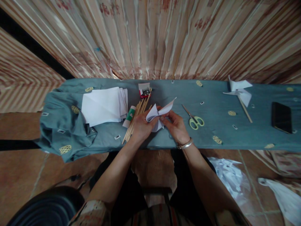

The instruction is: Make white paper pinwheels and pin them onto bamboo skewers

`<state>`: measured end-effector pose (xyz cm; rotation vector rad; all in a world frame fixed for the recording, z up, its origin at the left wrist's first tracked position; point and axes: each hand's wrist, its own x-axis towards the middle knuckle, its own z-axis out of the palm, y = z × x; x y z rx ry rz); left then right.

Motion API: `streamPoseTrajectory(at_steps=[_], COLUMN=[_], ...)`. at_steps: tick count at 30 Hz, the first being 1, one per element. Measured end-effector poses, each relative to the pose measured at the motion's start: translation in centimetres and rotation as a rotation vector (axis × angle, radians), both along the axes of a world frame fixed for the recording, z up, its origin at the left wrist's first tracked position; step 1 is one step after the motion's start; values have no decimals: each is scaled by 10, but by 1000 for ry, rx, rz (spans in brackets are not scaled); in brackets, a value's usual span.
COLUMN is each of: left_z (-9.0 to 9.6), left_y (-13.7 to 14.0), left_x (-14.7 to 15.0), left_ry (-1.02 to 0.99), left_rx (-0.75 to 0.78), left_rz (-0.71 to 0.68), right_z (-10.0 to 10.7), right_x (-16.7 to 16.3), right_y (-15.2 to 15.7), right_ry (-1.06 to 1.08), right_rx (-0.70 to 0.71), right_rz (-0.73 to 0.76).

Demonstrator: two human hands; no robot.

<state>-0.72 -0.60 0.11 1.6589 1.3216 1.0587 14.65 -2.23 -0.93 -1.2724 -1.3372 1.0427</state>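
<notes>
Between my two hands is a white paper pinwheel (166, 108), its blades curled up toward the middle. My left hand (142, 126) grips its left side. With thumb and fingers my right hand (176, 126), a silver bangle at the wrist, pinches it near the centre. Thin wooden sticks (134, 122) lie beside my left hand, next to a green and white glue stick (129, 116). Behind them a small red and white box (144, 91) stands open with dark metal pins inside. Scissors with light green handles (194, 121) rest just right of my right hand.
A stack of white paper sheets (103, 105) lies on the left of the cloth-covered table (216, 110). Farther right are a finished-looking pinwheel on a stick (241, 91) and a black phone (281, 117). A plastic bag of white paper pieces (229, 177) sits on the floor. Curtains hang behind.
</notes>
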Motion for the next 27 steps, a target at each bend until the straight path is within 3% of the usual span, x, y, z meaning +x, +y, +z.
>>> streamPoseTrajectory(at_steps=[27], left_z=[-3], left_y=[-1], left_x=[1], left_ry=[-8], left_rx=[-29], left_rz=[10], right_z=[-1], right_x=[-1], right_y=[-2], right_ry=[30], right_rx=[-48], right_rz=[4])
